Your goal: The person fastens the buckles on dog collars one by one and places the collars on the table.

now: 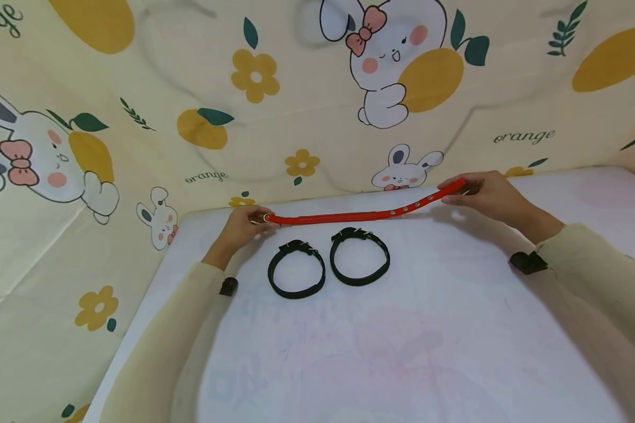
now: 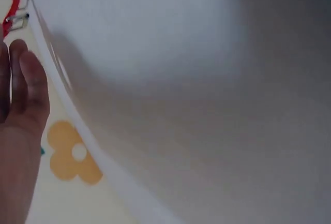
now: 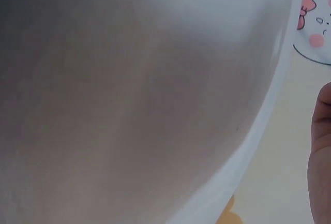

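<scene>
— What is stretched along the far edge of the table [image 1: 455,352]?

— A red collar [image 1: 365,214], unbuckled and pulled out straight. The left hand [image 1: 241,226] pinches its ring-and-buckle end at the far left; the right hand [image 1: 487,192] pinches the punched tip at the far right, lifted slightly off the surface. Held taut like this, its full length and row of eyelets show.

— And nearer the person?

— Two black collars, one to the left [image 1: 296,269] and one to the right [image 1: 360,257], lie fastened into loops, just beside each other, untouched, near the strap.

— What can't be made out?

— The wrist views are mostly blurred white tabletop. The left one catches only fingers [image 2: 23,87], a scrap of red strap and metal hardware; the right one shows a sliver of hand at the frame edge. The rabbit-and-orange cloth [image 1: 296,106] hides whatever stands behind.
</scene>
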